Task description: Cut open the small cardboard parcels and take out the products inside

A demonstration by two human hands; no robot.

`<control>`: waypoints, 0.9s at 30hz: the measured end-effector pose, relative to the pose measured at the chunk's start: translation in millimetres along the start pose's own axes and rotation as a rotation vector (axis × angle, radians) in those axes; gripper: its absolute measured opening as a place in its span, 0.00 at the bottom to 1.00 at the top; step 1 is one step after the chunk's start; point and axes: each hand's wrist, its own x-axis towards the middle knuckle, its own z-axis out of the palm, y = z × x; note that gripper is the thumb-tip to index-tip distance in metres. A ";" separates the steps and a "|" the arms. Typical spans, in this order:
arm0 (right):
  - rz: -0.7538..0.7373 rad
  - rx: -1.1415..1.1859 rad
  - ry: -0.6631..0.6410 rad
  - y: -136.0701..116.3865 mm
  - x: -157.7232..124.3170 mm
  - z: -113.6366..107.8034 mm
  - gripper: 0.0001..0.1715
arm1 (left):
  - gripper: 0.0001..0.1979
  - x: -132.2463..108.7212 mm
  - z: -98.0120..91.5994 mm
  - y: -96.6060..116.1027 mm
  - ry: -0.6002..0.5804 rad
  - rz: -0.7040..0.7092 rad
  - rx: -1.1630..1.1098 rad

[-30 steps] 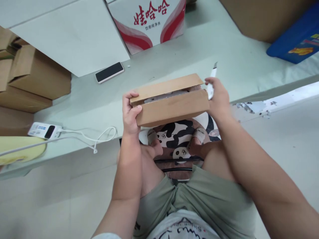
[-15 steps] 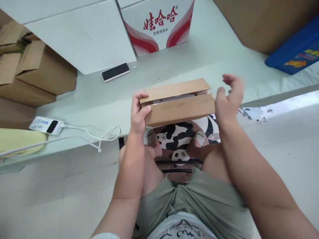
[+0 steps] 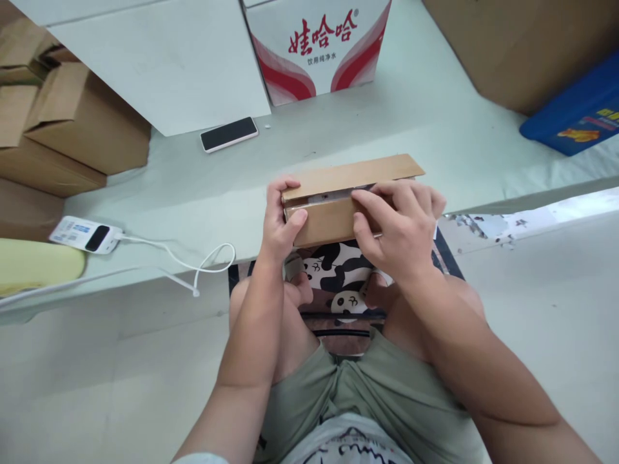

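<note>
A small brown cardboard box (image 3: 329, 221) is held up over my lap, at the front edge of the table. Its top flap (image 3: 358, 173) stands slightly raised, leaving a narrow gap with something greyish inside that I cannot make out. My left hand (image 3: 283, 219) grips the box's left end, thumb on the front wall and fingers over the flap. At the right part of the box, my right hand (image 3: 401, 222) has its fingertips at the gap and its thumb against the front wall, pinching that edge. The right end of the box is mostly hidden behind this hand.
On the pale green tablecloth lies a phone (image 3: 229, 134) before a white carton with red print (image 3: 322, 51). Brown cartons (image 3: 91, 122) and a white device with a cable (image 3: 84, 234) are at left. A blue container (image 3: 575, 106) stands at right.
My right hand has moved left from beside the box's right end onto its front edge and gap. My left hand keeps its hold, and the box sits slightly further right in view.
</note>
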 end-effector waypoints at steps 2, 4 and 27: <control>0.007 -0.021 0.037 -2.5 -0.2 1.8 0.13 | 0.27 -1.0 0.9 0.3 0.003 0.013 0.005; 0.023 -0.053 0.069 -4.7 -0.5 4.5 0.12 | 0.28 -1.7 1.5 0.4 0.004 0.019 0.004; 0.022 -0.083 -0.078 2.5 -2.4 3.7 0.24 | 0.28 -0.7 2.7 -2.7 0.014 -0.087 -0.084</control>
